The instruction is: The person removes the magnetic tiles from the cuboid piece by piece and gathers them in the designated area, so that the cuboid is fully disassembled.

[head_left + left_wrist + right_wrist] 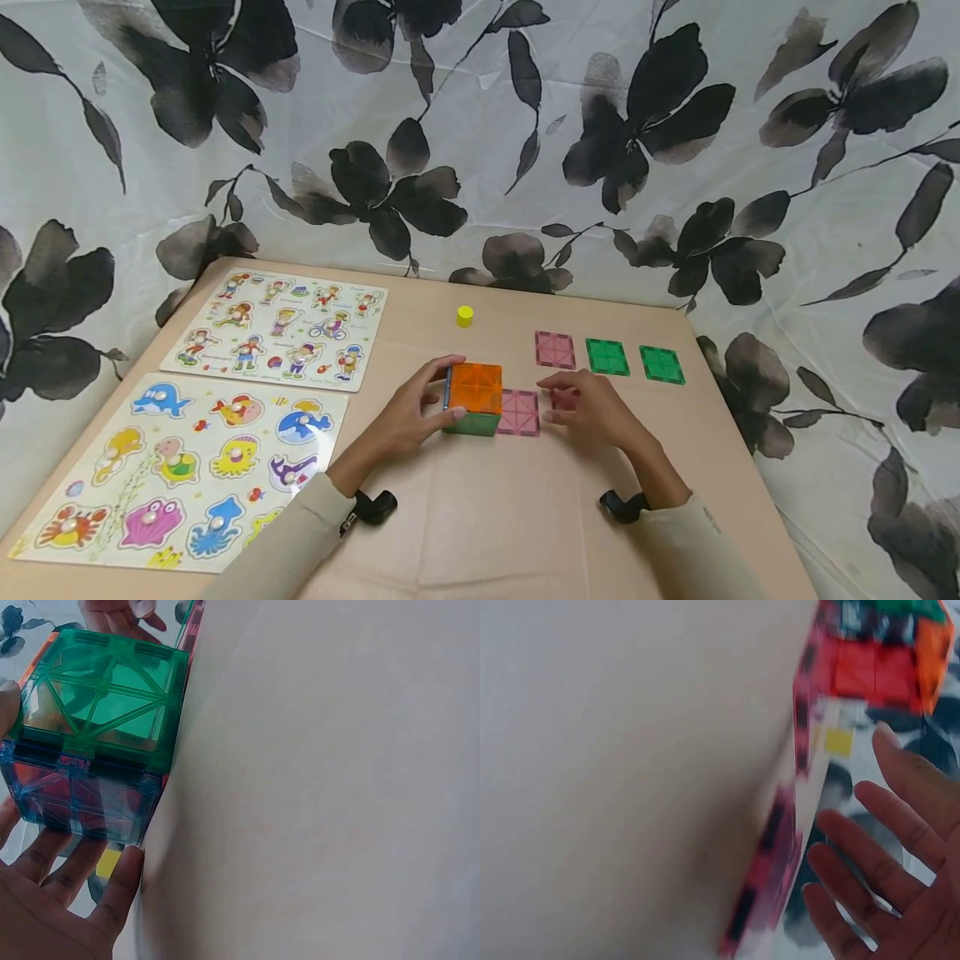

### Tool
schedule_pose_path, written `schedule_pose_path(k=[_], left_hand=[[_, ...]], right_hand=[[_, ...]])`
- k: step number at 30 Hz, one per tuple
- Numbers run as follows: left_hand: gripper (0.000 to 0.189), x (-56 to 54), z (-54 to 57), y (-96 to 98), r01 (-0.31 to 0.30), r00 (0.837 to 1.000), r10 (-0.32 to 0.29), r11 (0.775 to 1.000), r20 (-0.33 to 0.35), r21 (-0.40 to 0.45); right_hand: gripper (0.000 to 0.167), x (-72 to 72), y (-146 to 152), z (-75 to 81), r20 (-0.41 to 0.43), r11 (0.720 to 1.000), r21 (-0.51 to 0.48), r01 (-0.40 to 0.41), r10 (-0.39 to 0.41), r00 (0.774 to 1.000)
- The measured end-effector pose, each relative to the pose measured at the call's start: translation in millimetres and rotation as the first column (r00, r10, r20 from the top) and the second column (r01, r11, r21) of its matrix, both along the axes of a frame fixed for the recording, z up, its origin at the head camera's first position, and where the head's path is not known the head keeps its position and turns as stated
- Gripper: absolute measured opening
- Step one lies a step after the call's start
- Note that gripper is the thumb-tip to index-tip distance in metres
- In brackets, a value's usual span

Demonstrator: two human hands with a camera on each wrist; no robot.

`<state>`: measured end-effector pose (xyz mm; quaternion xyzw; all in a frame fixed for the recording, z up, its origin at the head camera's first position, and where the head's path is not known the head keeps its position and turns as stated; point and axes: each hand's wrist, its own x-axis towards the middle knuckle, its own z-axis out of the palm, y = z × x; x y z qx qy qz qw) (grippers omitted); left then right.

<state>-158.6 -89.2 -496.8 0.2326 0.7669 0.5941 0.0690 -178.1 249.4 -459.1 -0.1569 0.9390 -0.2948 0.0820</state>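
Note:
A cube of see-through magnetic tiles (477, 392) stands on the table, orange on top and green in front. In the left wrist view its blue side (82, 791) shows, and in the right wrist view a red side (874, 671). My left hand (408, 410) holds the cube from the left, thumb at the front edge and fingers along the blue side. A pink tile (519, 413) lies flat against the cube's right side. My right hand (592, 408), fingers spread and relaxed, hovers over another pink tile (769, 877), which it partly hides in the head view.
Behind the right hand lie a pink tile (555, 349) and two green tiles (607, 357). A small yellow cylinder (465, 316) stands near the table's back edge. Two picture puzzle boards, one with children (202, 337) and one with sea animals (105, 508), cover the left side.

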Motion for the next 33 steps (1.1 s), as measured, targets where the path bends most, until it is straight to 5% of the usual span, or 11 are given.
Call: schedule_pose_path(k=[5, 16, 24, 33], left_hand=[[0.073, -0.3, 0.5, 1.4, 0.002, 1.000, -0.002, 1.000, 0.010, 0.002], [0.073, 0.1, 1.8, 2.7, -0.004, 1.000, 0.003, 1.000, 0.017, 0.005], [0.073, 0.8, 1.9, 2.1, -0.003, 1.000, 0.003, 1.000, 0.019, 0.004], [0.072, 1.2, 1.9, 0.3, -0.006, 1.000, 0.006, 1.000, 0.003, 0.001]], right_hand=[[0.055, 4.3, -17, -8.1, -0.016, 0.994, 0.063, -0.086, 0.087, 0.996], [0.045, 12.0, -29, -9.0, -0.068, 0.993, 0.097, -0.065, 0.072, 0.995], [0.028, 14.3, -22, -1.2, -0.034, 0.998, -0.017, -0.064, 0.064, 0.997], [0.025, 18.1, 6, 1.0, 0.137, 0.978, -0.186, -0.094, 0.120, 0.983]])
